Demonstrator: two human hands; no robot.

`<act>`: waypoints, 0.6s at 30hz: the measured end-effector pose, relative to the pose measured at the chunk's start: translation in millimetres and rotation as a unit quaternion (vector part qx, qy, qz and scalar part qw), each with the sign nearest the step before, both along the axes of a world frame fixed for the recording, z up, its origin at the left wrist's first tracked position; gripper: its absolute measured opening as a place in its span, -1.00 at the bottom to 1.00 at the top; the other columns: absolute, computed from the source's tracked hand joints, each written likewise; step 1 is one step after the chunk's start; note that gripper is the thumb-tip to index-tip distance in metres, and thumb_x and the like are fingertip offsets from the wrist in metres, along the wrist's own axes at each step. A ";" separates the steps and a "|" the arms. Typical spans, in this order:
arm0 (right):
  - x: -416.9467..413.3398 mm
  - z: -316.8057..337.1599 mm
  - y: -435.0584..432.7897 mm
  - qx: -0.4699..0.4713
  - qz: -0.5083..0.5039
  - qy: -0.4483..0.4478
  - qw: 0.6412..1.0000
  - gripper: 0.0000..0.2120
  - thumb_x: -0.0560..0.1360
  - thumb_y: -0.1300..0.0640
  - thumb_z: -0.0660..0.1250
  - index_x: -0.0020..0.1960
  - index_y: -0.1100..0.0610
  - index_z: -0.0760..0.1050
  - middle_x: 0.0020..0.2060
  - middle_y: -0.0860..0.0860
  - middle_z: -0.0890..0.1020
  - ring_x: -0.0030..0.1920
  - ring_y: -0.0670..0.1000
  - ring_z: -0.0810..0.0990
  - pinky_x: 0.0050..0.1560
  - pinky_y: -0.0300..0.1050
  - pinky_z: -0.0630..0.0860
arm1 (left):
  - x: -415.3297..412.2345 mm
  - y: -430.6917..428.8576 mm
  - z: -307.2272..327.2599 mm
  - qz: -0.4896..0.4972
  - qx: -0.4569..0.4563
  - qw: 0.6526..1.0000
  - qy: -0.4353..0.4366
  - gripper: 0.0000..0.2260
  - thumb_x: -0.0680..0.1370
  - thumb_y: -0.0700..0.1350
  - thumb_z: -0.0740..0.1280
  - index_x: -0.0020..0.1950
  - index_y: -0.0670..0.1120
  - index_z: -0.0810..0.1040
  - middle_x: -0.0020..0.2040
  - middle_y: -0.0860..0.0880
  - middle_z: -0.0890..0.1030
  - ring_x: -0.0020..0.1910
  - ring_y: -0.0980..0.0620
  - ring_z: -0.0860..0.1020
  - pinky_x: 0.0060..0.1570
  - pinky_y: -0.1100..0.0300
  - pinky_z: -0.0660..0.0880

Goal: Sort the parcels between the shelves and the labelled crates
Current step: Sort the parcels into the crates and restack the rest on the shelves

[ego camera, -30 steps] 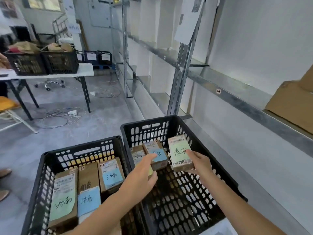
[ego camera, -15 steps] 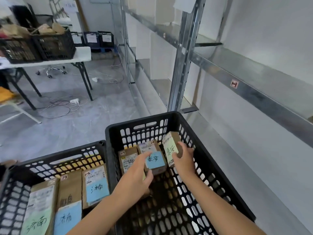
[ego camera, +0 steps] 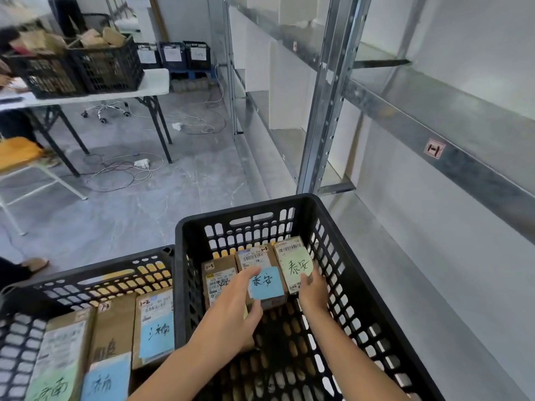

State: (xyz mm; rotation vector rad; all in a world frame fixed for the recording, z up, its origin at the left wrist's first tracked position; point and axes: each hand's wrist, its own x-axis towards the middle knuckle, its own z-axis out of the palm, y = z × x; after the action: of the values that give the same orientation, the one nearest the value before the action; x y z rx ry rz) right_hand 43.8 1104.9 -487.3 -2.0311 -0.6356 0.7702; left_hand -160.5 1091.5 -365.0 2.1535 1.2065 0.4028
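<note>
Cardboard parcels stand in a row at the far end of the black crate (ego camera: 362, 285). My right hand (ego camera: 314, 290) grips the green-labelled parcel (ego camera: 293, 266) at its near end, fingers closed on it. Just left, my left hand (ego camera: 231, 314) pinches the blue-labelled parcel (ego camera: 262, 277). Beyond my left fingers sits a second crate (ego camera: 121, 273) of parcels; right of both, the metal shelves (ego camera: 434, 117).

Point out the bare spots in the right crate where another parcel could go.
Right crate: the near floor, between both forearms and the front wall, is bare. The far end is crowded: three parcels stand side by side, with the left hand and right hand on them.
</note>
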 end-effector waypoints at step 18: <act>6.0 -13.1 -15.4 -0.125 0.098 -0.082 0.984 -0.57 0.61 0.05 0.30 0.40 0.17 0.30 0.28 0.10 0.45 0.17 0.08 0.56 -0.02 -0.02 0.61 | 4.8 4.1 -1.3 -0.010 0.015 0.999 0.037 -0.57 0.67 0.02 0.19 0.50 0.19 0.15 0.53 0.20 0.26 0.50 0.25 0.23 0.18 0.59 0.24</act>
State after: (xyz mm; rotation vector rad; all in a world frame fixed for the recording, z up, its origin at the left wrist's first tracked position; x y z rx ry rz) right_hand 49.8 1089.4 -500.3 -2.3032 -0.8814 0.8365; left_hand -155.6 1095.7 -366.2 2.2217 1.2244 0.3367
